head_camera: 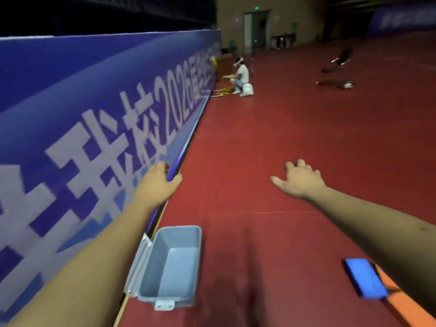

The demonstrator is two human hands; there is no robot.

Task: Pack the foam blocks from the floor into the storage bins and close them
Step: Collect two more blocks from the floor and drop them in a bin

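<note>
A grey storage bin (146,282) stands open on the red floor, close in front of me, with nothing visible inside. Its lid (139,263) hangs back against the blue barrier. A blue foam block (364,278) lies on the floor at the lower right, on top of an orange one (405,310), both partly hidden by my right forearm. My left hand (158,182) reaches forward past the bin near the barrier, fingers loosely bent, holding nothing. My right hand (299,180) is stretched out over the floor with fingers spread, holding nothing.
A long blue barrier (94,109) with white lettering runs along the left. A person (241,76) crouches by it far ahead, next to yellow items. Dark objects (337,64) lie on the floor at the far right. A doorway (256,29) is in the back wall.
</note>
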